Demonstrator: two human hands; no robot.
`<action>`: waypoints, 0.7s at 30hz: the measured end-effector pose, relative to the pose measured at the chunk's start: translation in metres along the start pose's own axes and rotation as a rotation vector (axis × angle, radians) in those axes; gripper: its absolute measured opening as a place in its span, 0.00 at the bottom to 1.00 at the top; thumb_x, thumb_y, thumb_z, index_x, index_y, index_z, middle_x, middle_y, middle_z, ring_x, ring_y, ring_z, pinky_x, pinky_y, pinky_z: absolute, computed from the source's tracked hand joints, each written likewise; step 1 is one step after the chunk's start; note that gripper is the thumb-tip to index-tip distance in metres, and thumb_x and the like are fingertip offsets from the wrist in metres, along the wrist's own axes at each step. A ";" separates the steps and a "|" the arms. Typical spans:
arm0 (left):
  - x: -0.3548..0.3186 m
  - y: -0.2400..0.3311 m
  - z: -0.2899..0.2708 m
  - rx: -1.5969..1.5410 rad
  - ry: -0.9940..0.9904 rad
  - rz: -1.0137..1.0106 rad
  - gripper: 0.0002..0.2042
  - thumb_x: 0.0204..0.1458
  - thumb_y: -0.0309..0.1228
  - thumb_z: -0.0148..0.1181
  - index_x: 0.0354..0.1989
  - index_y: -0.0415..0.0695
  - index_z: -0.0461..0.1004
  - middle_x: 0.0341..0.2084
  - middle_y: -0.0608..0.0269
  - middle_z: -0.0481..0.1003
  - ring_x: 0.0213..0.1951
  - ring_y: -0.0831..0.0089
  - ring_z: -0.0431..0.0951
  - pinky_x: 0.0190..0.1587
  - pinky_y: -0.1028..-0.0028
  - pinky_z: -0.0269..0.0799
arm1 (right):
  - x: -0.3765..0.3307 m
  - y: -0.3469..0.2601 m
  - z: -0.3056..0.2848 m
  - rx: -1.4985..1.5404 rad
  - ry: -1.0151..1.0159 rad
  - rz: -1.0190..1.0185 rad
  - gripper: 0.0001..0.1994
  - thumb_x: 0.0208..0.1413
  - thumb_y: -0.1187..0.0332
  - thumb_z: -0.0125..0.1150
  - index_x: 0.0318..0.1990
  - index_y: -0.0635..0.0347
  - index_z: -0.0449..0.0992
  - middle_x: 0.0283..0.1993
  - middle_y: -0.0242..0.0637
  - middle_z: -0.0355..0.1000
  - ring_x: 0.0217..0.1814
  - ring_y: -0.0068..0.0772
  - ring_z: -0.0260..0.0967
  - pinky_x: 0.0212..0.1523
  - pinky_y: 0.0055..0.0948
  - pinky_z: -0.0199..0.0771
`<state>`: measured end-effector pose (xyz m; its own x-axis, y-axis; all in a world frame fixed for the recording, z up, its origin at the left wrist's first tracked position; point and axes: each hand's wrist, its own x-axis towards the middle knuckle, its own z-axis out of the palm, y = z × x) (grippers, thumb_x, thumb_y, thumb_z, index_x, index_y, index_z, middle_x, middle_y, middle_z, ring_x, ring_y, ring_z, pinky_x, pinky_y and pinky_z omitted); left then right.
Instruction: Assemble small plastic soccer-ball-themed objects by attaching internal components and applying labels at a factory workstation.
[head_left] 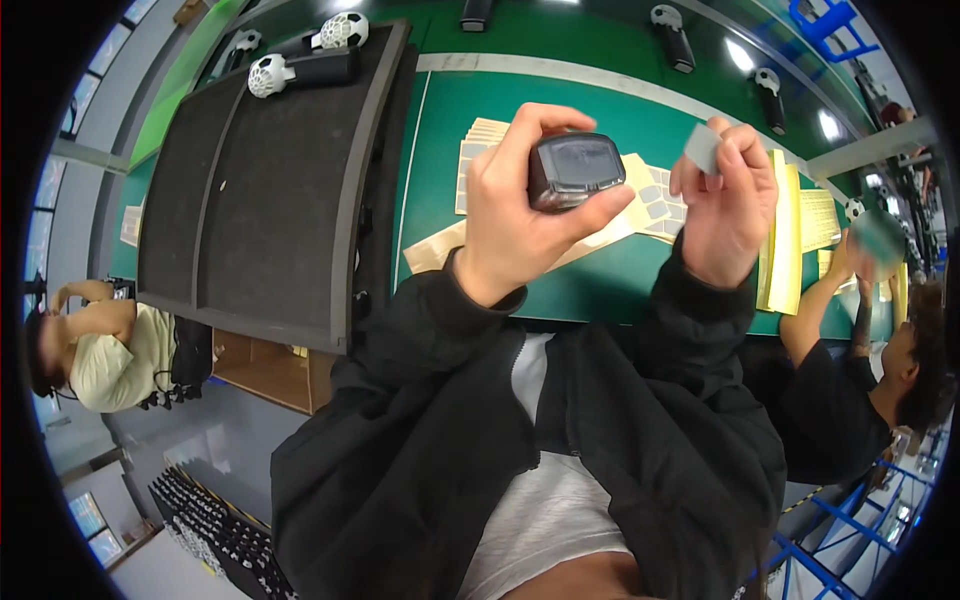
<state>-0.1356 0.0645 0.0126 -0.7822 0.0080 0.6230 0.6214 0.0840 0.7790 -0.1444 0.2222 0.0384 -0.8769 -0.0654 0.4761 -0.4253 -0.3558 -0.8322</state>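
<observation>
Mid-frame, left hand grips a small dark device screen-up, probably for access. Just right, right hand pinches a grey sticker. Behind on the green table: sticker sheets, then a dark foam tray upper left.

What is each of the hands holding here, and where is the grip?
The left hand grips a small dark device by its sides. The right hand pinches a small grey sticker by its lower edge.
</observation>
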 end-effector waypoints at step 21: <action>0.003 0.005 -0.005 0.180 0.059 0.446 0.21 0.30 0.50 0.65 0.22 0.44 0.69 0.15 0.68 0.66 0.13 0.75 0.61 0.17 0.79 0.57 | -0.009 -0.019 0.033 0.149 -0.259 0.226 0.04 0.42 0.78 0.57 0.21 0.63 0.69 0.17 0.29 0.61 0.13 0.14 0.49 0.14 0.09 0.48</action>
<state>-0.1345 0.0603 0.0188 -0.4339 0.0268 0.9005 0.8737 0.2564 0.4134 -0.1213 0.1984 0.0591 -0.8514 -0.3845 0.3568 -0.1735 -0.4355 -0.8833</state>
